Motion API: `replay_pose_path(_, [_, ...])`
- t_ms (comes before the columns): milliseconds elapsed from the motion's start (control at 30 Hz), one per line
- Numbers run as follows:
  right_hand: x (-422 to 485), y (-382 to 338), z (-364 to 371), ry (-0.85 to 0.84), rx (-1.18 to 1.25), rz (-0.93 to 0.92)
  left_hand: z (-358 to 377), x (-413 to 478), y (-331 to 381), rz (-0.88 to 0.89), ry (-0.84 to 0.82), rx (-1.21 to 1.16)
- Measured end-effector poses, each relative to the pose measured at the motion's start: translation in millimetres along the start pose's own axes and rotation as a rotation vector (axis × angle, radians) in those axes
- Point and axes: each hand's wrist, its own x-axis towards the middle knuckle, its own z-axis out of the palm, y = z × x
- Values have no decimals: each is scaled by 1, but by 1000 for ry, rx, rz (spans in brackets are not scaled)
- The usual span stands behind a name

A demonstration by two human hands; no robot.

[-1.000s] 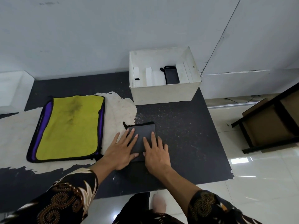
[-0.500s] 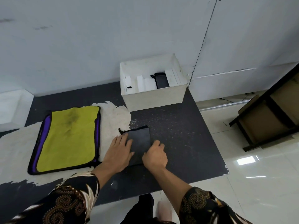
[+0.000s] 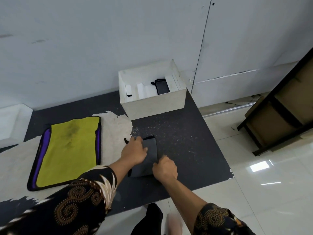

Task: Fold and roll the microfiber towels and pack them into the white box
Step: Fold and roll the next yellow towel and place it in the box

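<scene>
Towel: dark towel (image 3: 150,160) lies folded on the black mat (image 3: 186,141), between both hands.
Left hand (image 3: 133,152): bent over its far-left edge — pinning it, I judge; grip unclear.
Right hand (image 3: 165,168): curled, pinching the near-right edge — ready to roll.
White box (image 3: 152,106): well beyond, one dark roll (image 3: 162,87) inside.

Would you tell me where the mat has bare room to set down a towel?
Free: the dark mat between the grey towel and the mat's right edge, and the strip between that towel and the white box. Crowded: the left, under the yellow towel, and the middle, where the left hand and right hand hold it.
</scene>
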Motion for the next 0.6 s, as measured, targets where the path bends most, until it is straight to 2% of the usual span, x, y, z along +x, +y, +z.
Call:
replay_pose_path(133, [1, 0, -1, -2, -13, -73, -1, 19, 21, -209, -158, 36])
replay_pose_path(200, [1, 0, -2, -16, -21, -107, 6, 19, 30, -243, -223, 133])
replay_pose_path(400, [-1, 5, -6, -21, -22, -190, 27, 17, 47, -303, -120, 241])
replay_pose_path(600, [-3, 12, -11, 2, 37, -200, 21, 24, 63, -366, -233, 289])
